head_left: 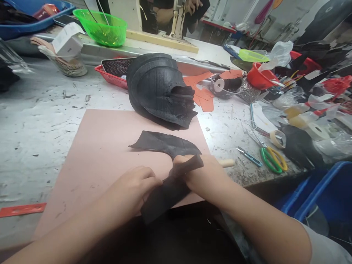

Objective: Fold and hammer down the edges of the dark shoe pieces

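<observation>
My left hand [140,185] pinches the near edge of a black leather-like piece [165,194], its fingers partly hidden behind the piece. Across from it, my right hand [206,178] is closed on the far part of this piece, which folds over the fingers. Beyond my hands another black cut section [165,141] rests on a pinkish board [90,146]; whether it joins the held piece I cannot tell. From behind my right hand a pale wooden handle [227,163] sticks out; whether it is held is hidden. Farther back lies a nested stack of curved black pieces [156,88].
To the right lie a utility knife [249,156], scissors [273,159] and a tape roll [277,138]. Orange cut pieces [203,97] and a red basket [110,77] flank the stack. Behind stand a green bowl [101,31] and a sewing machine [177,22], with another person's hand beyond.
</observation>
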Tool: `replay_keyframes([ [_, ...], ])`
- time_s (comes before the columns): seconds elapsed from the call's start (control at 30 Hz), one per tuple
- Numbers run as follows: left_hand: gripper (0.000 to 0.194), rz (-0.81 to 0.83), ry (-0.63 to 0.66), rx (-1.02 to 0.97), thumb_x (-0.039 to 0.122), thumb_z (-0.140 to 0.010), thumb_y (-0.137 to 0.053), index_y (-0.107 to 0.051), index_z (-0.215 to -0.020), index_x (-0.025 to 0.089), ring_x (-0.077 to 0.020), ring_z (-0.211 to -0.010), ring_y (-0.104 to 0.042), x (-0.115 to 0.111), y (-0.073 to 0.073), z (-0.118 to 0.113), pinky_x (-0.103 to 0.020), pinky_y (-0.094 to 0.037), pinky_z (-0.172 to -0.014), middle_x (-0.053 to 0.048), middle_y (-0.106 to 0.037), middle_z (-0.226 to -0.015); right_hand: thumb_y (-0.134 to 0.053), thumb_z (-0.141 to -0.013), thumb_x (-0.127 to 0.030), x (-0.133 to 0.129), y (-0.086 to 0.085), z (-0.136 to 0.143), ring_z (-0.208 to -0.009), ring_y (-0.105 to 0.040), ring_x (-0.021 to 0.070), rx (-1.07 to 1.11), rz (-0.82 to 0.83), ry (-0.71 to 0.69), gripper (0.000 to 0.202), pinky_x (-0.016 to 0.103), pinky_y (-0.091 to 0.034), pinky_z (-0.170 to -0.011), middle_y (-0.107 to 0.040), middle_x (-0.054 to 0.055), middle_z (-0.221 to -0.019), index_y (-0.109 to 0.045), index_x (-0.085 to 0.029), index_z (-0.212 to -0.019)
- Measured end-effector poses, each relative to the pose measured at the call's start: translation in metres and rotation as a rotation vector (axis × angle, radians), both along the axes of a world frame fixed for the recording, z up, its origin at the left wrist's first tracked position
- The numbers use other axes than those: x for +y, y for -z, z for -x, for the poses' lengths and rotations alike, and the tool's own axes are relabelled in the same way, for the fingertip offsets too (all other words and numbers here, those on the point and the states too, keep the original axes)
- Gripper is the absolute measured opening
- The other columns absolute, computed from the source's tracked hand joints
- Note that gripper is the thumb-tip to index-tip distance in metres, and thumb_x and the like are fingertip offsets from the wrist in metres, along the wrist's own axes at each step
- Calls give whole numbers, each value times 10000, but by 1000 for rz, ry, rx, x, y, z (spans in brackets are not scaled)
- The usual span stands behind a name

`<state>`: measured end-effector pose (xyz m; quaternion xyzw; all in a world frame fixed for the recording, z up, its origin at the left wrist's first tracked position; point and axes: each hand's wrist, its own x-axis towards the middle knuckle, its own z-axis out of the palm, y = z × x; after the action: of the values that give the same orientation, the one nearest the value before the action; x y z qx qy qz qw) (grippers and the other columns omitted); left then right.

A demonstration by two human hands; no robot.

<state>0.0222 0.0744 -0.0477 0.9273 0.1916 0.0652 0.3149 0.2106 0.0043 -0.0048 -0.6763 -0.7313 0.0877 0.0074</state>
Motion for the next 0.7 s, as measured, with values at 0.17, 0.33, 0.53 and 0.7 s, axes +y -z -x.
replay_keyframes([
  [0.17,288,50,-37,-41,164,-879,-354,-625,-787,192,-149,-699,-498,-1,2,4,-257,-383,-620,-26,-553,-730,-483,-814,-116,-1,-1,4,-545,-463,109,94,15,-6,133,255,-181,-499,-577,-25,-636,-564,-207,-760],
  [0.33,201,41,-15,23,160,-837,-440,-633,-828,215,-148,-690,-484,-3,2,10,-251,-375,-603,-24,-533,-750,-483,-797,-88,-3,0,7,-553,-462,114,41,7,-32,141,261,-177,-507,-546,-20,-607,-546,-195,-731],
  [0.53,237,57,-36,6,126,-804,-427,-634,-860,227,-151,-699,-484,-3,1,16,-258,-376,-621,-17,-530,-748,-486,-772,-87,-3,-1,11,-511,-433,109,118,8,-77,135,260,-172,-504,-540,-29,-593,-550,-201,-740],
  [0.7,160,106,-45,65,133,-776,-460,-606,-770,198,-142,-693,-487,-3,-3,22,-244,-385,-614,-10,-522,-744,-506,-736,-91,-4,-1,15,-521,-427,111,154,-30,-102,129,252,-166,-494,-537,-40,-604,-538,-215,-744],
])
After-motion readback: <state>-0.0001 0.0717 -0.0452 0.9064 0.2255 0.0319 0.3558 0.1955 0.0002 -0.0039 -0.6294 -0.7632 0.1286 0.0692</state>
